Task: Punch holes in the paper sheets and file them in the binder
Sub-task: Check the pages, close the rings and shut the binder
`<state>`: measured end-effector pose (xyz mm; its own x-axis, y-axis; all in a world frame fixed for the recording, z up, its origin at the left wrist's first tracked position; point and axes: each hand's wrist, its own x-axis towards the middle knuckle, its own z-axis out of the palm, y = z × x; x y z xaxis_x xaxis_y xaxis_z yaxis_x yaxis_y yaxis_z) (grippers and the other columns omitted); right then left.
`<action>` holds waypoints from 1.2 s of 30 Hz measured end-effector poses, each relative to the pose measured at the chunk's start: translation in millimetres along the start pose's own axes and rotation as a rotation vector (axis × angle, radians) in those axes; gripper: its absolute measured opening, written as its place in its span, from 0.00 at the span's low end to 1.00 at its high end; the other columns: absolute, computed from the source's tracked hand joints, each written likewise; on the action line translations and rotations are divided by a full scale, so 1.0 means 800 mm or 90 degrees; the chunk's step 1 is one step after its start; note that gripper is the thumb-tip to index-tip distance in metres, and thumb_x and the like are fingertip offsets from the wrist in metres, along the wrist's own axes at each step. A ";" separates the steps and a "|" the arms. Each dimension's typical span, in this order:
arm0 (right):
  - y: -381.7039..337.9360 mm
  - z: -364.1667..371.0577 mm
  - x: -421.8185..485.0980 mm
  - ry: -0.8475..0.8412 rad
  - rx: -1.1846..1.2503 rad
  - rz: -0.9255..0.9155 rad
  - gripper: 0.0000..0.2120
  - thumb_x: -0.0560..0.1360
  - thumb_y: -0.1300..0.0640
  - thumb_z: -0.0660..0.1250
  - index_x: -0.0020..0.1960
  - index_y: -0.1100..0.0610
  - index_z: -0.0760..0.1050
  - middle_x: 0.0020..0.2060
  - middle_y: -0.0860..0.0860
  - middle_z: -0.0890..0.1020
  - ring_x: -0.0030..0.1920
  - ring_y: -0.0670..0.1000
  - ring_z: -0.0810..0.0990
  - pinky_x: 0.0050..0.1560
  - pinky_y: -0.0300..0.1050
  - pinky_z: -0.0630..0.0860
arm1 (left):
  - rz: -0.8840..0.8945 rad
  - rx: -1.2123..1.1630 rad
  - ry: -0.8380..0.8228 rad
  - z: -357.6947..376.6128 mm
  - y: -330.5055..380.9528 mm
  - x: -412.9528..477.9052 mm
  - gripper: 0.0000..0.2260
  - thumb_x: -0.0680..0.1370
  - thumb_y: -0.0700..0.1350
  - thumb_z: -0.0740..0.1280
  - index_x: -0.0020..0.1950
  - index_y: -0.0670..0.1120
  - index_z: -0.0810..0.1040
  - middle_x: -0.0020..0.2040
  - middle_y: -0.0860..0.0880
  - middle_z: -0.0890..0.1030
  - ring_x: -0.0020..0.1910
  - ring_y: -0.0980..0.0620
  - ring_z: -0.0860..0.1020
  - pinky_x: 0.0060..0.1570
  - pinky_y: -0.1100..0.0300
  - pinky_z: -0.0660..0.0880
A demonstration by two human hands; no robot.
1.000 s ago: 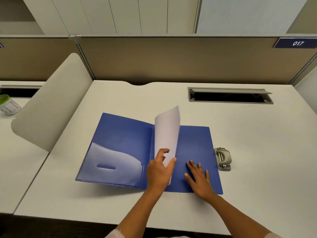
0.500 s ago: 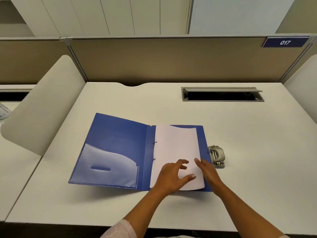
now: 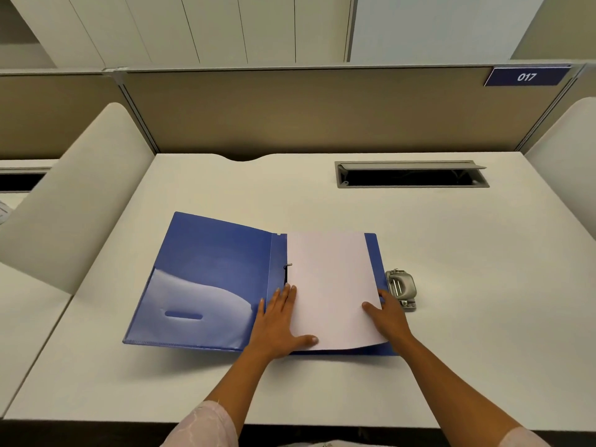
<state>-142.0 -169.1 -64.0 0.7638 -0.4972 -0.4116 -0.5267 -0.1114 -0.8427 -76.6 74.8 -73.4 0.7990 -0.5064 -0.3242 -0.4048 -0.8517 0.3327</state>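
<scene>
1. I see the blue binder (image 3: 209,269) lying open on the white bench (image 3: 225,188), its left cover carrying a clear pocket (image 3: 200,311); the cover's far corner tilts up a little.
2. The paper sheet (image 3: 332,285) lies flat on the binder's right half; its left edge sits by the spine, where one metal ring (image 3: 288,265) shows; I cannot tell whether the ring passes through the sheet.
3. My left hand (image 3: 277,324) lies flat with straight fingers across the spine and the sheet's left edge; the thumb spreads onto the sheet's near edge; it grips nothing.
4. My right hand (image 3: 390,317) rests at the sheet's right edge, thumb on the paper, fingers relaxed over the edge; I see no pinch.
5. The grey hole punch (image 3: 401,287) stands on the bench just beside the binder's right edge, close to the right hand's fingers.
6. Farther back, a cable slot (image 3: 409,174) is set into the bench; behind it rises a tan partition (image 3: 290,114) with a blue label (image 3: 526,77) reading 017.
</scene>
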 end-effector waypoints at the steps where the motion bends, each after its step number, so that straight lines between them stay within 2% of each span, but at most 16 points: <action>1: 0.000 -0.001 -0.001 0.005 0.005 -0.003 0.19 0.75 0.61 0.66 0.65 0.57 0.70 0.55 0.51 0.77 0.53 0.52 0.76 0.55 0.46 0.72 | 0.005 0.026 -0.002 0.001 0.003 0.001 0.53 0.61 0.79 0.45 0.78 0.52 0.38 0.77 0.55 0.36 0.77 0.51 0.37 0.74 0.44 0.37; 3: 0.002 -0.002 -0.003 0.008 0.013 -0.007 0.19 0.75 0.62 0.66 0.65 0.57 0.71 0.54 0.51 0.77 0.54 0.51 0.76 0.56 0.46 0.72 | 0.012 0.069 -0.013 0.004 0.008 0.003 0.52 0.60 0.79 0.41 0.78 0.52 0.40 0.77 0.55 0.35 0.77 0.50 0.37 0.74 0.42 0.37; 5: 0.004 -0.002 -0.004 0.009 0.014 -0.014 0.19 0.74 0.62 0.67 0.65 0.56 0.71 0.55 0.51 0.78 0.56 0.52 0.76 0.59 0.49 0.73 | 0.000 0.074 -0.022 0.008 0.012 0.005 0.51 0.61 0.79 0.40 0.78 0.52 0.40 0.77 0.55 0.34 0.77 0.48 0.36 0.73 0.41 0.37; 9: 0.006 -0.003 -0.006 0.025 0.012 -0.031 0.18 0.74 0.63 0.67 0.63 0.56 0.72 0.54 0.52 0.79 0.53 0.52 0.77 0.56 0.46 0.73 | -0.016 0.103 -0.029 0.008 0.016 0.010 0.45 0.70 0.75 0.50 0.78 0.51 0.41 0.77 0.53 0.35 0.76 0.47 0.36 0.73 0.40 0.36; 11: 0.005 -0.002 -0.008 0.030 -0.001 -0.042 0.17 0.74 0.62 0.67 0.63 0.57 0.72 0.54 0.52 0.78 0.52 0.52 0.77 0.54 0.44 0.72 | -0.005 0.111 -0.044 0.006 0.015 0.011 0.49 0.68 0.76 0.53 0.78 0.50 0.39 0.77 0.52 0.33 0.76 0.46 0.34 0.73 0.41 0.36; 15: 0.009 0.000 -0.010 0.049 -0.054 -0.066 0.18 0.75 0.62 0.66 0.65 0.58 0.70 0.54 0.53 0.78 0.50 0.50 0.75 0.51 0.42 0.70 | 0.048 0.131 -0.066 0.005 0.004 0.009 0.59 0.57 0.80 0.55 0.76 0.51 0.32 0.73 0.51 0.26 0.74 0.45 0.30 0.70 0.45 0.32; 20: 0.018 0.000 -0.009 0.081 -0.147 -0.077 0.20 0.76 0.62 0.65 0.67 0.61 0.69 0.51 0.55 0.78 0.47 0.51 0.74 0.50 0.42 0.70 | 0.076 0.131 -0.063 0.004 -0.004 0.008 0.58 0.63 0.74 0.65 0.75 0.51 0.32 0.75 0.51 0.29 0.74 0.46 0.30 0.71 0.48 0.33; 23: 0.024 0.001 -0.009 0.082 -0.173 -0.077 0.22 0.75 0.63 0.65 0.69 0.59 0.67 0.60 0.58 0.77 0.54 0.55 0.76 0.57 0.46 0.72 | 0.080 0.131 -0.066 0.006 -0.004 0.009 0.57 0.64 0.73 0.65 0.76 0.51 0.32 0.74 0.52 0.27 0.73 0.47 0.29 0.72 0.48 0.34; 25: 0.030 0.002 -0.009 0.078 -0.203 -0.079 0.26 0.75 0.62 0.66 0.71 0.58 0.64 0.66 0.57 0.72 0.64 0.57 0.73 0.64 0.50 0.70 | 0.084 0.132 -0.064 0.007 -0.006 0.010 0.56 0.64 0.74 0.65 0.75 0.53 0.32 0.72 0.52 0.26 0.72 0.47 0.27 0.71 0.47 0.33; 28: 0.035 0.005 -0.009 0.075 -0.255 -0.097 0.30 0.75 0.59 0.67 0.74 0.56 0.59 0.70 0.55 0.66 0.69 0.57 0.67 0.67 0.52 0.68 | 0.101 0.122 -0.051 0.010 -0.011 0.012 0.55 0.62 0.76 0.62 0.75 0.55 0.32 0.73 0.52 0.26 0.72 0.48 0.27 0.71 0.44 0.32; 32: 0.033 0.012 -0.012 0.075 -0.323 -0.165 0.31 0.75 0.57 0.66 0.74 0.54 0.58 0.71 0.54 0.64 0.70 0.55 0.64 0.66 0.50 0.68 | 0.113 -0.017 0.061 0.004 -0.012 0.011 0.46 0.67 0.77 0.54 0.78 0.58 0.43 0.77 0.56 0.37 0.75 0.53 0.34 0.75 0.45 0.37; 34: 0.031 0.017 -0.012 0.044 -0.340 -0.201 0.31 0.76 0.56 0.66 0.75 0.53 0.57 0.72 0.52 0.63 0.72 0.53 0.62 0.68 0.48 0.65 | 0.059 -0.152 0.151 0.001 -0.011 0.012 0.36 0.72 0.70 0.56 0.77 0.56 0.54 0.79 0.54 0.49 0.77 0.52 0.46 0.75 0.48 0.47; 36: 0.028 0.024 -0.011 0.012 -0.361 -0.227 0.31 0.76 0.54 0.65 0.76 0.53 0.56 0.74 0.51 0.62 0.74 0.52 0.59 0.71 0.47 0.60 | -0.032 -0.284 0.229 -0.002 -0.013 0.017 0.28 0.76 0.62 0.60 0.74 0.53 0.64 0.75 0.51 0.62 0.74 0.49 0.59 0.71 0.50 0.61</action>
<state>-153.2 -150.7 -86.4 0.9235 -0.3602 -0.1322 -0.3621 -0.7043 -0.6106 -60.7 76.7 -80.0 0.9449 -0.3229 -0.0539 -0.1979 -0.6945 0.6917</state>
